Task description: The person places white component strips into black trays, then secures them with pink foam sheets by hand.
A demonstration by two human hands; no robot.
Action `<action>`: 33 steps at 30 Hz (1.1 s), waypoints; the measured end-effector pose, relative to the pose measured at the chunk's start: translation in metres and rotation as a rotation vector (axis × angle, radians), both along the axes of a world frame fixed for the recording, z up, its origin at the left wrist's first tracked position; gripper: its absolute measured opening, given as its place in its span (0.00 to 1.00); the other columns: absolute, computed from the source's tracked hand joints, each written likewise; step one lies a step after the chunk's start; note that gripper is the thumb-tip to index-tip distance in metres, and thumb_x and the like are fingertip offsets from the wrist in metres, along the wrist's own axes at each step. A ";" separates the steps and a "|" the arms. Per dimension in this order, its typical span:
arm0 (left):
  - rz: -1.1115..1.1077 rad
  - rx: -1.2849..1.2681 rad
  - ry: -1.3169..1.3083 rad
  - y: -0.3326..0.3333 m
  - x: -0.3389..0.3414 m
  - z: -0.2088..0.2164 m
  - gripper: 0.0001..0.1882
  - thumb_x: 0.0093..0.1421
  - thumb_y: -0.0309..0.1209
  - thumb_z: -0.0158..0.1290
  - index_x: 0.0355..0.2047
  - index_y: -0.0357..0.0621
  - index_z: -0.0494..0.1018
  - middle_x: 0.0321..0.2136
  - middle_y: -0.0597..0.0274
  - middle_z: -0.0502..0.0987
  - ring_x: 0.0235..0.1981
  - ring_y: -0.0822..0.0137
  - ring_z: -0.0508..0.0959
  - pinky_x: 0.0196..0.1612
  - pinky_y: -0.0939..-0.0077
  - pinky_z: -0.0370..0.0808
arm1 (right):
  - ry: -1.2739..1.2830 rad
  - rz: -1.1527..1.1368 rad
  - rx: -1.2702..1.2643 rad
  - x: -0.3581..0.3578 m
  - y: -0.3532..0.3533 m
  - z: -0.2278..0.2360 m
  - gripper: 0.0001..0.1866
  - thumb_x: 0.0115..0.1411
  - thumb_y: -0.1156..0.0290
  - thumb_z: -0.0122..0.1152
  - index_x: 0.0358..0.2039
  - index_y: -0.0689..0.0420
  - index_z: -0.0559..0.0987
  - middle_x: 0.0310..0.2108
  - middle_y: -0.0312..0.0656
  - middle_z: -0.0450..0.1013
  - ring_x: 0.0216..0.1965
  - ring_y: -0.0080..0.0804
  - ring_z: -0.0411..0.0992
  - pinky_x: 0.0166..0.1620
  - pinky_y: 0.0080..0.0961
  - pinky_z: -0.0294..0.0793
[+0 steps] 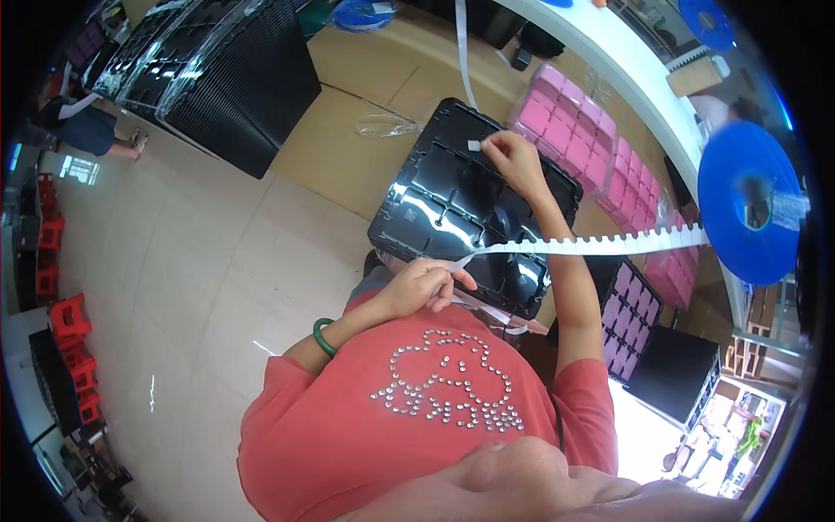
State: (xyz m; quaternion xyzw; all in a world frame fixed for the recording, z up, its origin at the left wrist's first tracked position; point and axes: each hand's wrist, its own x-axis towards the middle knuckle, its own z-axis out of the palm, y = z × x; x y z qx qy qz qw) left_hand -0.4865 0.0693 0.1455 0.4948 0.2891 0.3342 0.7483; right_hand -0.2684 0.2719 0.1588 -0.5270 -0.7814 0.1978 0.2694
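A black plastic tray point(409, 228) with moulded compartments lies in front of me, tilted in the view. My right hand point(515, 163) is over its far part, thumb and finger pinched on a small white label point(474, 146). Close to my body, at the tray's near edge, my left hand point(424, 285) is closed on a white strip point(591, 245). This strip has small tabs along its upper edge and stretches across the tray, passing over my right forearm, to a blue reel point(735, 204) on the right.
Stacks of pink compartment trays point(570, 122) stand beyond the tray to the right, by a white curved tabletop point(648, 87). A tall stack of black trays point(239, 91) in clear film is at the far left. Red stools point(70, 320) line the left side, and a person point(83, 126) is farther off.
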 end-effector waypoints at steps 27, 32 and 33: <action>-0.096 -0.020 -0.062 0.026 -0.026 -0.022 0.21 0.65 0.29 0.33 0.41 0.35 0.77 0.13 0.66 0.72 0.16 0.78 0.68 0.22 0.82 0.66 | -0.436 -0.195 0.076 -0.065 0.087 -0.038 0.08 0.47 0.70 0.65 0.23 0.63 0.83 0.26 0.55 0.78 0.33 0.49 0.79 0.42 0.40 0.79; -0.089 0.019 -0.048 0.021 -0.025 -0.017 0.21 0.65 0.29 0.33 0.42 0.35 0.77 0.13 0.66 0.71 0.16 0.78 0.69 0.22 0.82 0.66 | -0.600 0.061 0.461 -0.060 0.079 -0.053 0.06 0.52 0.74 0.58 0.23 0.61 0.81 0.28 0.49 0.76 0.35 0.48 0.74 0.42 0.39 0.76; -0.087 0.006 -0.048 0.019 -0.026 -0.015 0.21 0.65 0.29 0.33 0.42 0.35 0.77 0.13 0.66 0.71 0.16 0.78 0.69 0.22 0.82 0.66 | -0.597 0.066 0.470 -0.060 0.076 -0.049 0.06 0.52 0.74 0.58 0.23 0.61 0.81 0.28 0.49 0.76 0.35 0.48 0.74 0.42 0.39 0.76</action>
